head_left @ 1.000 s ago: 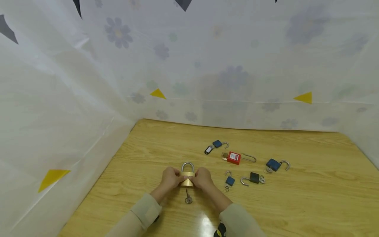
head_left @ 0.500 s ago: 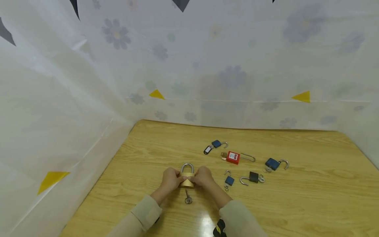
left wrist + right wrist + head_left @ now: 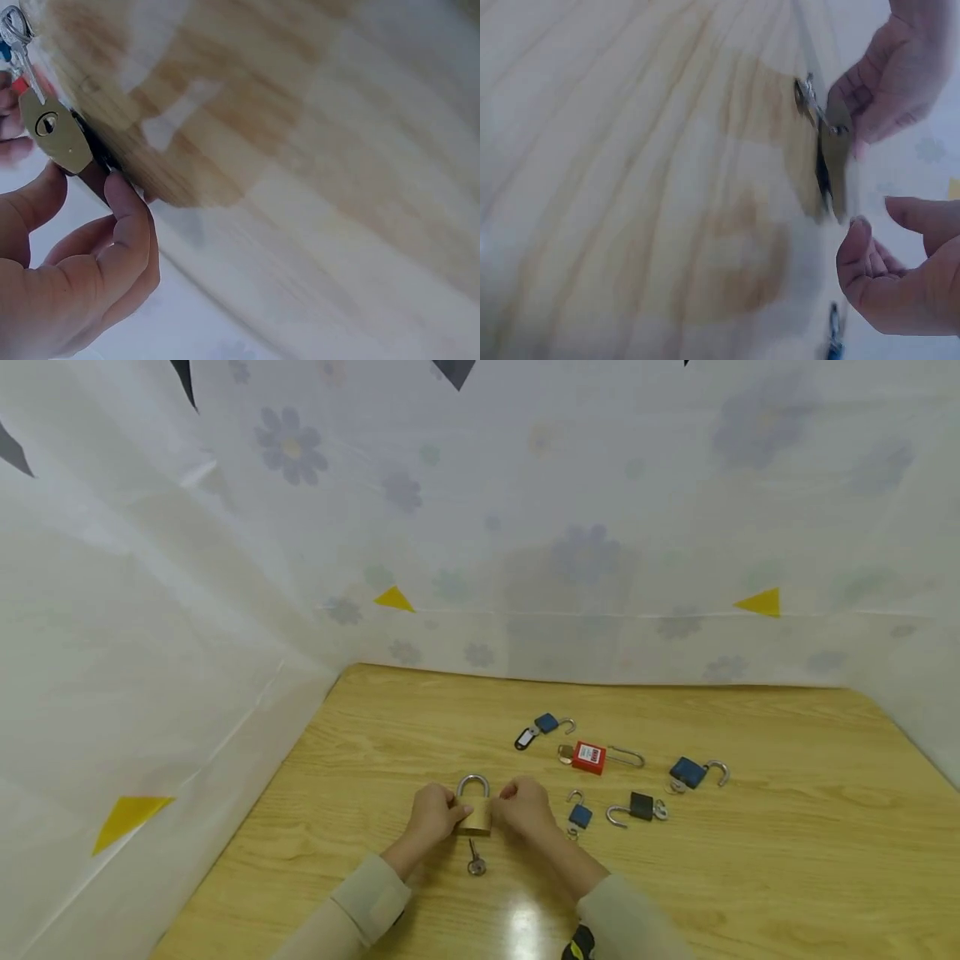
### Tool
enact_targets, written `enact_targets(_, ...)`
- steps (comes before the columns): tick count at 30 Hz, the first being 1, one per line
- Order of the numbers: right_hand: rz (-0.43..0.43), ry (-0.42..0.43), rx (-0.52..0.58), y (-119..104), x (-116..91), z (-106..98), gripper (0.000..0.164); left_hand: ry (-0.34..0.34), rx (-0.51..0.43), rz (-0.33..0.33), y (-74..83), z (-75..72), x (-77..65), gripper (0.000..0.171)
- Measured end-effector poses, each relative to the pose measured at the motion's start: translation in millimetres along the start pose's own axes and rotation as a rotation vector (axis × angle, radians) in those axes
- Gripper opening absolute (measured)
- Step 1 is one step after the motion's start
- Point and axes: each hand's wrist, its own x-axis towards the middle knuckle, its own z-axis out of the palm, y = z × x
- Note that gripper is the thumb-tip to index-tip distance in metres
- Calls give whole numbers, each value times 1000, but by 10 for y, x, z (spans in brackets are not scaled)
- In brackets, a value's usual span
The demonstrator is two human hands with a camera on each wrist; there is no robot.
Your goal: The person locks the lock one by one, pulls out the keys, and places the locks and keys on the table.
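My left hand pinches the left side of a brass padlock, thumb on its front face. The padlock's steel shackle points away from me. In the left wrist view its keyhole end shows, with thumb and fingers at one edge. My right hand is beside the padlock's right side; in the right wrist view its thumb and fingers are apart and hold nothing. A small key on a ring lies on the table just in front of the padlock's keyhole end.
Right of my hands lie small blue padlocks, a red padlock with a label and a black padlock, their shackles swung out or raised, keys attached. Another blue one has a black tag. A white flowered sheet closes off the wooden table.
My right hand has let go of the brass padlock and moved slightly to the right. The left hand keeps its hold, and the key has stayed in place.
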Motion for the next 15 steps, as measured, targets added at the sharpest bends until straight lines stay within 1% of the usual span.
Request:
enact_targets(2, 7, 31, 78, 16, -22, -156, 13, -24, 7, 24, 0, -12, 6, 28)
enact_targets(3, 17, 55, 124, 22, -38, -246, 13, -39, 19, 39, 0, -25, 14, 29)
enact_targets(5, 68, 107, 215, 37, -88, -429, 18, -71, 43, 61, 6, -67, 32, 29)
enact_targets(6, 97, 135, 257, 46, -126, -519, 21, -84, 72, 68, 19, -90, 49, 31)
enact_targets(8, 150, 168, 356, 85, -215, -679, 27, -105, 118, 66, 73, -137, 87, 31)
enact_targets(10, 197, 162, 423, 158, -303, -802, 35, -104, 163, 63, 172, -166, 124, 27)
enact_targets(12, 238, 126, 458, 244, -368, -893, 41, -98, 197, 69, 319, -151, 155, 28)
enact_targets(13, 249, 103, 473, 295, -384, -926, 43, -102, 200, 78, 408, -130, 161, 30)
enact_targets(15, 267, 75, 483, 385, -396, -978, 46, -136, 178, 98, 601, -48, 164, 39)
